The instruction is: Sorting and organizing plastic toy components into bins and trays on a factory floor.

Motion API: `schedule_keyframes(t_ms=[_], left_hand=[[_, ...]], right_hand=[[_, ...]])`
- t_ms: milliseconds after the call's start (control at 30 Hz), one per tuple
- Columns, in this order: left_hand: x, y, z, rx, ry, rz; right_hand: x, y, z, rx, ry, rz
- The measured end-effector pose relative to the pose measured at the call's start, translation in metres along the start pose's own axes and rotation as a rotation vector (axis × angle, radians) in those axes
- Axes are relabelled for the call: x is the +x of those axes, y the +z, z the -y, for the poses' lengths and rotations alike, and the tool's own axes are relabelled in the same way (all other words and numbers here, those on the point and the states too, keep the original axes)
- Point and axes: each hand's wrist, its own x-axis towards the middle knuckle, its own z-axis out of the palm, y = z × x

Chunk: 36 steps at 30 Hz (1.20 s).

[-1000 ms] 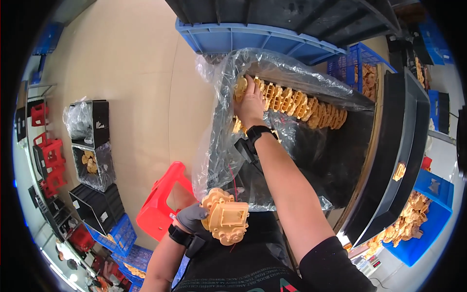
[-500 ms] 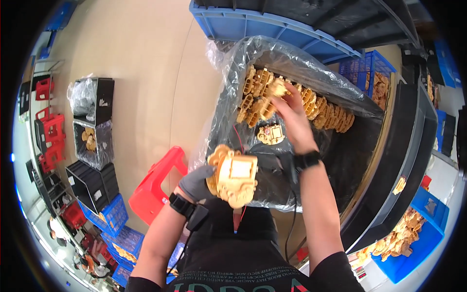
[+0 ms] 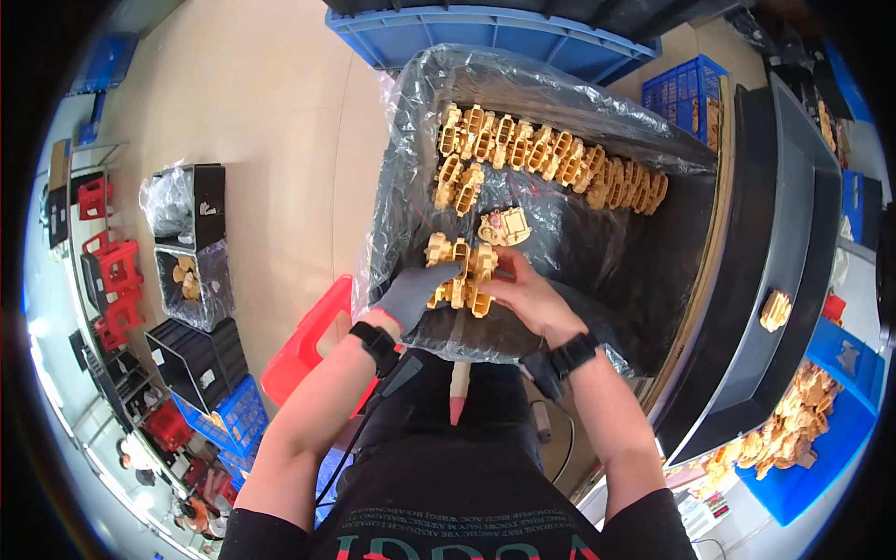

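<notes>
Tan plastic parts (image 3: 459,273) sit bunched between both hands inside the black bin (image 3: 597,280), which is lined with a clear plastic bag (image 3: 420,121). The bunch lies straight ahead of the person, near the bin's close edge, with its long axis running roughly left to right from one hand to the other. Both hands are on it, so neither is clearly nearer. The left hand (image 3: 411,294), in a grey glove, is partly closed with the thumb and fingers pressed against the left end of the bunch. The right hand (image 3: 527,294), bare, is curled around the right end, fingers bent onto the parts; how tightly it grips cannot be told. Just beyond the bunch lies a single loose part (image 3: 504,227), flat on the bag. Farther in, a long row of parts (image 3: 551,163) stands packed side by side along the far side of the bin. A red stool (image 3: 313,341) stands on the floor to the left
</notes>
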Motion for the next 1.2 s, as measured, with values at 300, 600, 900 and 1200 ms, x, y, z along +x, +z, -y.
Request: schedule_keyframes(t_ms=[300, 600, 900, 1200], left_hand=[[0.065, -0.010, 0.026, 0.191, 0.124, -0.356], [0.103, -0.028, 0.054, 0.160, 0.053, -0.362], [0.074, -0.012, 0.069, 0.488, 0.304, -0.606], [0.041, 0.013, 0.027, 1.438, 0.100, -0.383]], right_hand=[[0.067, -0.014, -0.026, 0.155, 0.173, 0.000], [0.102, -0.012, -0.073, 0.029, 0.079, -0.110], [0.103, 0.006, -0.078, -0.275, 0.077, -0.222], [0.107, 0.003, -0.087, -0.506, 0.043, -0.307]])
